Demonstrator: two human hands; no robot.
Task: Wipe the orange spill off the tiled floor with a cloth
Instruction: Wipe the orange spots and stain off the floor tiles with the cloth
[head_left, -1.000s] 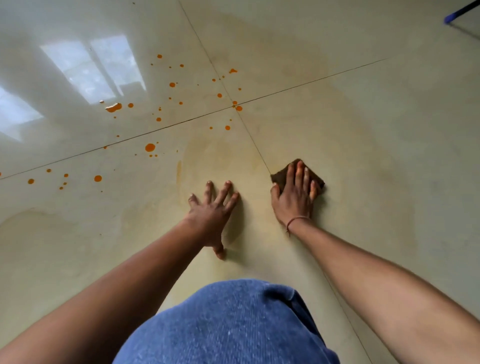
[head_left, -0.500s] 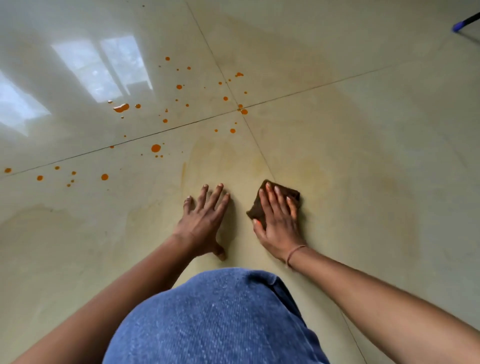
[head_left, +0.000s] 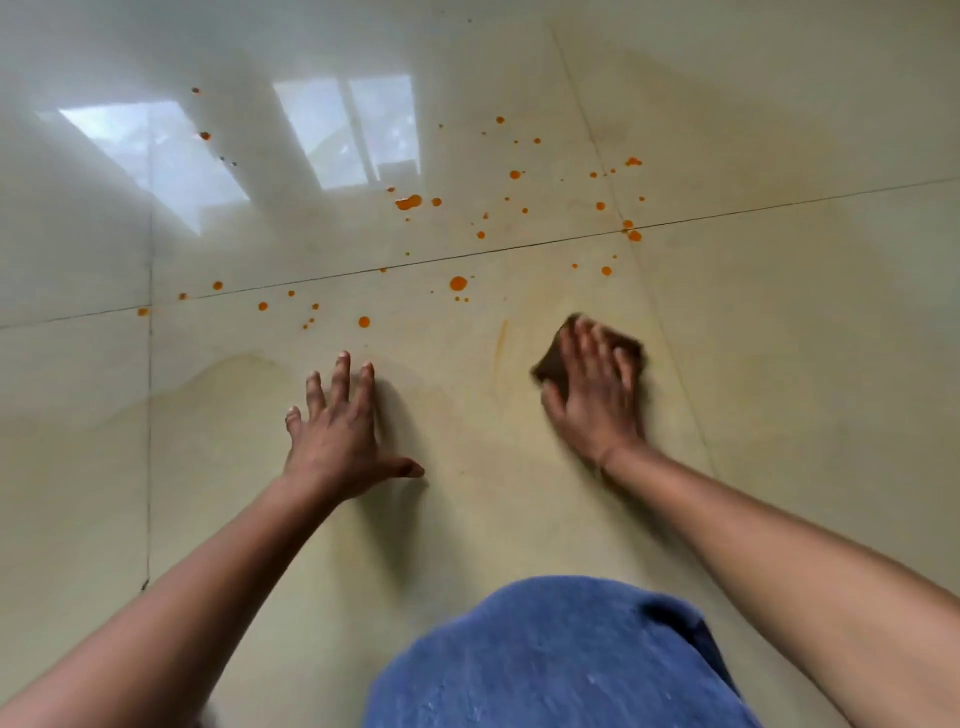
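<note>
Orange drops (head_left: 458, 283) lie scattered over the glossy cream tiles (head_left: 779, 364), mostly beyond both hands; a bigger blob (head_left: 409, 202) sits farther back. My right hand (head_left: 592, 395) presses flat on a dark brown cloth (head_left: 548, 364), which shows at the fingertips and on the hand's left side. The hand is blurred with motion. My left hand (head_left: 335, 431) rests flat on the floor, fingers spread, holding nothing. A thin orange streak (head_left: 501, 338) runs between the two hands. Pale yellowish smears cover the tile around them.
My knee in blue denim (head_left: 561, 660) fills the bottom centre. Dark grout lines (head_left: 519, 249) cross the floor. Window reflections (head_left: 343, 130) glare on the tiles at the upper left.
The view has shifted, so the drops now lie more to the centre. My right hand with the cloth has slid away from the left hand, forward and to the right. The left hand stays planted.
</note>
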